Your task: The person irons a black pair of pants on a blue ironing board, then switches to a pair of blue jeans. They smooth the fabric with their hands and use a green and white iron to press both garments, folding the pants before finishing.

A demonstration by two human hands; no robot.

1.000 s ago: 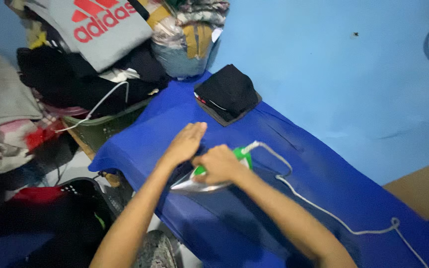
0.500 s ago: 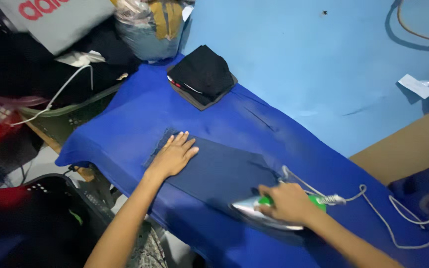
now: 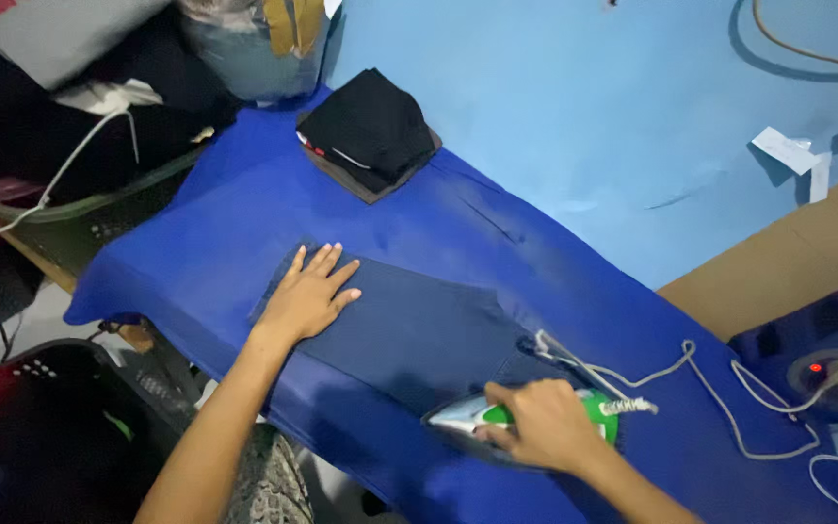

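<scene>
**Ironing on a blue-covered board**

Blue cover [image 3: 244, 209] spans the board. Dark blue garment [image 3: 409, 330] lies flat mid-board. Folded black clothes [image 3: 370, 126] sit at far end. Left hand [image 3: 307, 296] flat on garment, fingers spread, gripping nothing. Right hand [image 3: 545, 422] closed round green iron [image 3: 506, 417] at garment's near edge.

I'm on a dark navy garment [image 3: 409, 330] over the bright blue worktop cover [image 3: 225, 223]; my iron [image 3: 526, 415] is green and silvery, its cord [image 3: 720, 374] white, the folded stack [image 3: 369, 128] black, wall [image 3: 555, 97] light blue.
</scene>
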